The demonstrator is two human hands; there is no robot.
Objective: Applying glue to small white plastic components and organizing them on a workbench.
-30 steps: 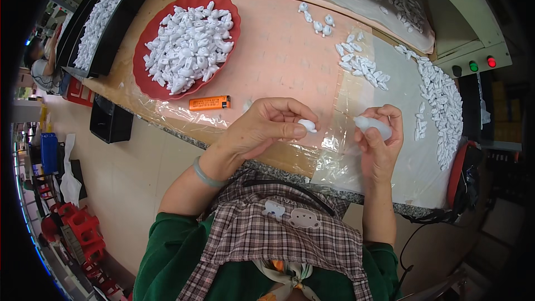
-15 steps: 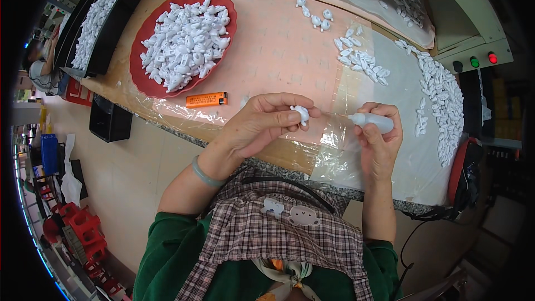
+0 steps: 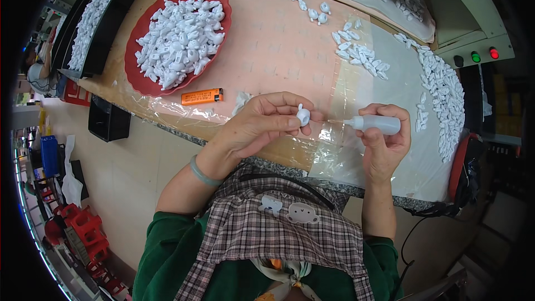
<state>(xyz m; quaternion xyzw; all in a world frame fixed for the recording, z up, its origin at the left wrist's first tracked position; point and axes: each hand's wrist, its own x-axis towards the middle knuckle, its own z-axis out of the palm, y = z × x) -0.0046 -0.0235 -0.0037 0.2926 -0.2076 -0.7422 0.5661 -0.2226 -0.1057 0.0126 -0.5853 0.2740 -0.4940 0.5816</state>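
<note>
Between the thumb and fingers of my left hand [image 3: 262, 125] is a small white plastic figure piece [image 3: 302, 115], rounded with a thin part pointing up. My right hand [image 3: 385, 142] is wrapped round a translucent white squeeze bottle [image 3: 378, 124]. Its thin needle tip points left toward the piece, with a short gap between them. Up and left of my left hand, an orange lighter [image 3: 202, 97] lies on the pink sheet [image 3: 273, 39], with a crumpled white tissue [image 3: 241, 102] beside the wrist.
A red scalloped bowl [image 3: 131, 58] heaped with white pieces stands at the left. Several white figures [image 3: 312, 14] sit at the back, and small leaf-shaped white parts [image 3: 362, 56] lie right of them. More parts [image 3: 443, 100] line the right edge. A cabinet with lit buttons [image 3: 475, 56] borders the back right.
The right hand and bottle have shifted slightly right, and the needle tip has drawn away from the piece. In the left fingers the piece has turned, its thin part now upward.
</note>
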